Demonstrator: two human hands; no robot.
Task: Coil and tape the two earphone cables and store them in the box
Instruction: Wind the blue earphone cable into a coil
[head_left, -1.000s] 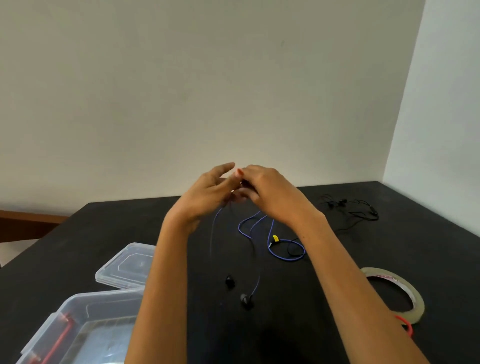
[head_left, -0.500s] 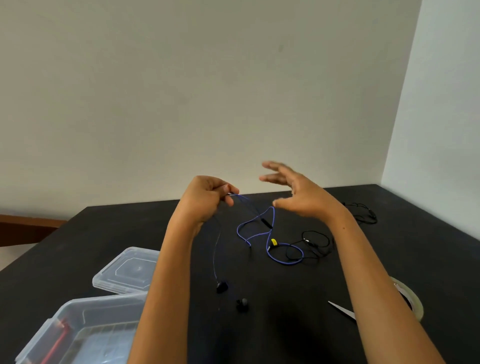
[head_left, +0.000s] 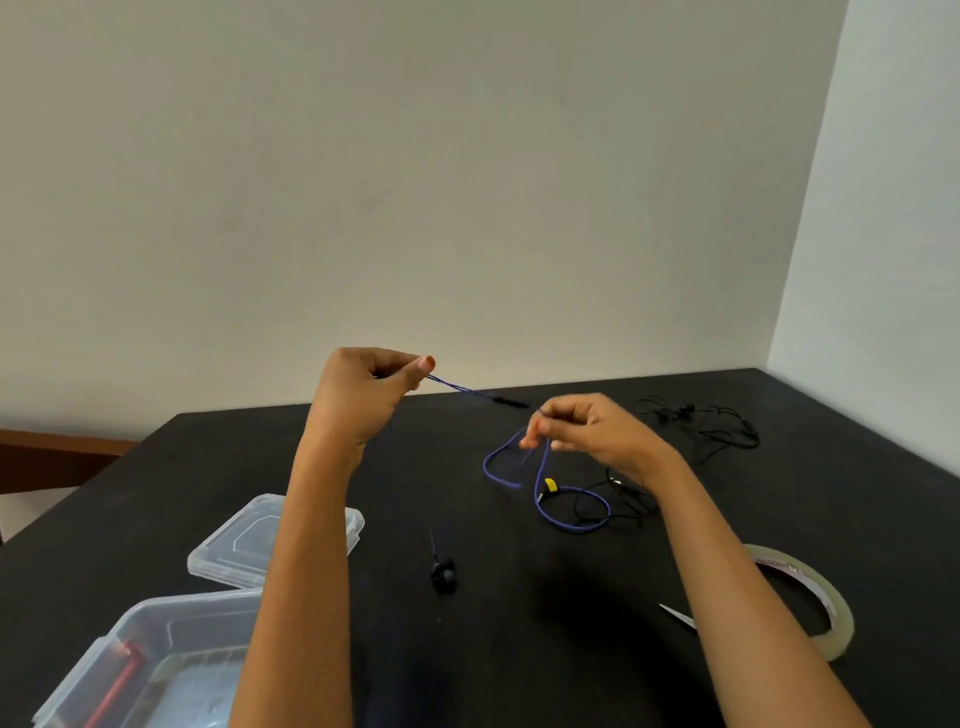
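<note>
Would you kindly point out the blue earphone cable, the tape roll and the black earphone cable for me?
blue earphone cable (head_left: 571, 525): head view, on the loop lying on the table.
tape roll (head_left: 836, 608): head view, on its right rim.
black earphone cable (head_left: 727, 431): head view, on the tangled heap at the far right.

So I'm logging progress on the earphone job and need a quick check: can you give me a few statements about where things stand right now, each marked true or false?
1. The left hand pinches the blue cable and holds it up off the table. True.
2. The black earphones are already coiled in the box. False: they lie loose on the table, far right.
3. The lid is off the box and lies beside it. True.
4. The tape roll sits inside the box. False: it lies on the table by the right forearm.
5. The right hand is shut on the blue cable. True.
</note>
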